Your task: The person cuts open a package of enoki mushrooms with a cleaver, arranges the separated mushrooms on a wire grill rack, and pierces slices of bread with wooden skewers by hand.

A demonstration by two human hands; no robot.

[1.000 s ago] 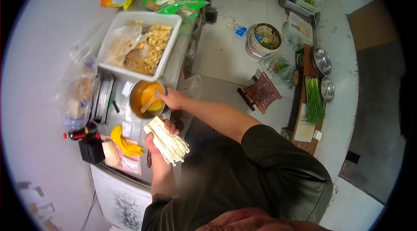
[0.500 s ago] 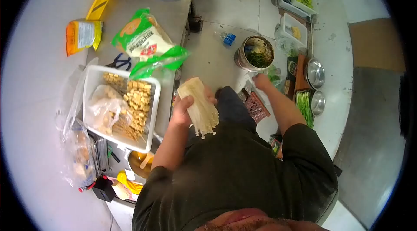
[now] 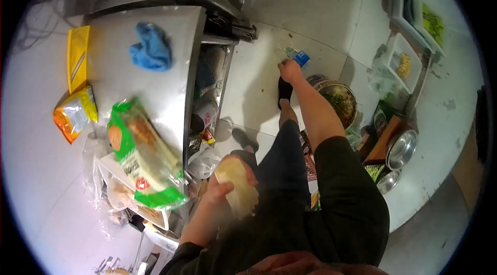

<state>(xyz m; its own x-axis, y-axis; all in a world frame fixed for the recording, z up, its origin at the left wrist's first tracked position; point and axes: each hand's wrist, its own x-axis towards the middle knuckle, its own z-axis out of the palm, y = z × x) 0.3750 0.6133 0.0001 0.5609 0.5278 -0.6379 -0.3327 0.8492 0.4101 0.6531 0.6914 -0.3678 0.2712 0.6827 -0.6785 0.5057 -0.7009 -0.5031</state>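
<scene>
A pale bunch of enoki mushrooms [image 3: 235, 184] is in my left hand [image 3: 221, 190], whose fingers and thumb wrap round it in front of my body. My right arm is stretched forward over the floor. Its hand [image 3: 291, 71] looks closed, and whatever it may hold is too small to make out. Just beyond it lies a clear plastic wrapper with a blue part [image 3: 301, 58]; I cannot tell if the hand touches it. A bucket [image 3: 339, 100] with greens and scraps stands beside my right forearm.
The steel table [image 3: 171, 32] at left bears a blue cloth [image 3: 150, 47], a green-and-clear food bag [image 3: 150, 156] and an orange-yellow packet [image 3: 76, 112]. White trays [image 3: 404, 63] and metal bowls [image 3: 402, 150] stand at right. A black shoe [image 3: 284, 91] is under my right hand.
My view has swung forward and left. My right hand has moved from beside the bucket to near the blue-marked wrapper. My left hand still holds the enoki mushrooms.
</scene>
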